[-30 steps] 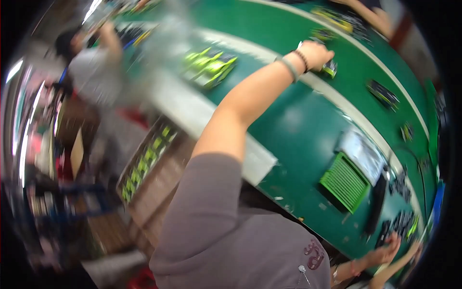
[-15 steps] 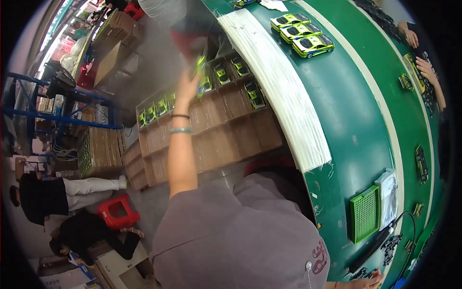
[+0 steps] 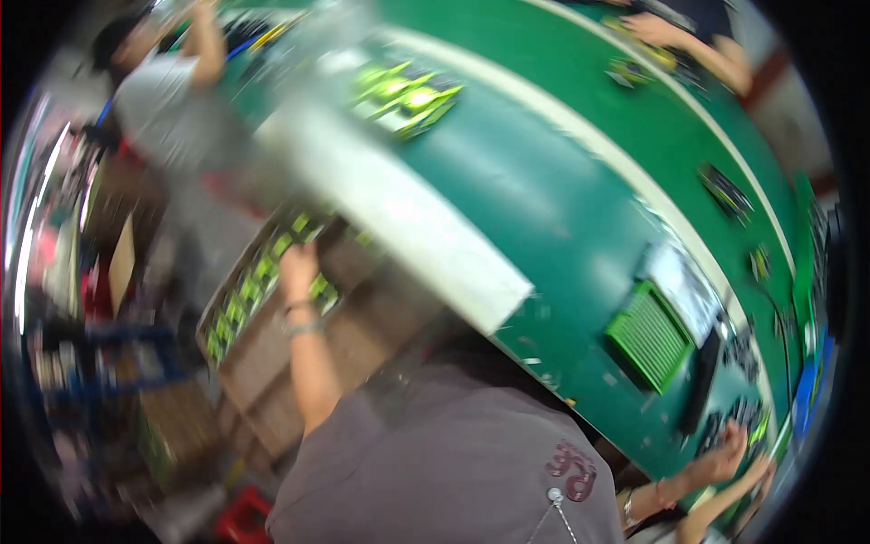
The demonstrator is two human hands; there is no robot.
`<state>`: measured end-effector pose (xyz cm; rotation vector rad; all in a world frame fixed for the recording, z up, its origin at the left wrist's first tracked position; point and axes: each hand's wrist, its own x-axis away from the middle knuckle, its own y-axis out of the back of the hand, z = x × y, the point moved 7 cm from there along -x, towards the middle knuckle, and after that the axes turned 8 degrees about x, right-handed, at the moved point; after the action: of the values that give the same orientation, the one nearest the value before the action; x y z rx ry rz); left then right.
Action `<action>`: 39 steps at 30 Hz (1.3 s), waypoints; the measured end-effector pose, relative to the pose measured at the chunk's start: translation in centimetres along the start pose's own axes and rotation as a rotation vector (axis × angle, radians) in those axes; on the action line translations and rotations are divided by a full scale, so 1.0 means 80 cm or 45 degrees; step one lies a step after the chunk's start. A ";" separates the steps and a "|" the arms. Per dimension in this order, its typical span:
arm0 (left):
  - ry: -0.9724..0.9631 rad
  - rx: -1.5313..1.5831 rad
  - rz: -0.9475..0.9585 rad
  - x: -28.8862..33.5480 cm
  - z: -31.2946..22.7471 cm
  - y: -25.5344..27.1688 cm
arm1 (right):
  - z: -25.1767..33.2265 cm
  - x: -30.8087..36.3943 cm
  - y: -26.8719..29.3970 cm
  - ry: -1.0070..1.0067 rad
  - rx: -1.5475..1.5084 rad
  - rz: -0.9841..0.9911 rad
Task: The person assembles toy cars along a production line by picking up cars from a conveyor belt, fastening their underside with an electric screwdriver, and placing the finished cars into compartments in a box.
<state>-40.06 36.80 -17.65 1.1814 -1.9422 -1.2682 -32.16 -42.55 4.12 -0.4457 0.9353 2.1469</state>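
While forearm [image 3: 312, 372] stretches forward, left of hands [image 3: 297, 270] hangs among toy cars [image 3: 238, 304]

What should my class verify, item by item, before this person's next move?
1. Left hand over the divided carton: ok.
2. Fingers gripping or releasing a car: cannot tell; motion blur hides them.
3. Row of yellow-green toy cars along one side of the carton: ok.
4. More cars within sight: ok, a cluster sits on the green table.
5. Green basket apart from the carton: ok, on the table.
6. Sharp view of the carton's contents: not ok, blurred.
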 end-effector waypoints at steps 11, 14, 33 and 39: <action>-1.199 0.855 0.431 0.098 -0.482 0.140 | 0.043 -0.005 -0.100 0.066 0.709 0.431; -1.633 0.785 0.583 0.187 -0.606 0.108 | 0.024 0.006 -0.107 -0.016 0.838 0.430; -2.115 0.603 0.801 0.389 -0.880 -0.175 | 0.007 0.011 -0.110 -0.084 0.888 0.386; -2.314 0.853 1.238 0.399 -0.805 -0.073 | -0.002 0.008 -0.101 -0.115 0.908 0.378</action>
<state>-1.92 -20.85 3.04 -1.4537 -3.4126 -0.9892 -26.58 -38.65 -0.26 0.1528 1.6926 1.8837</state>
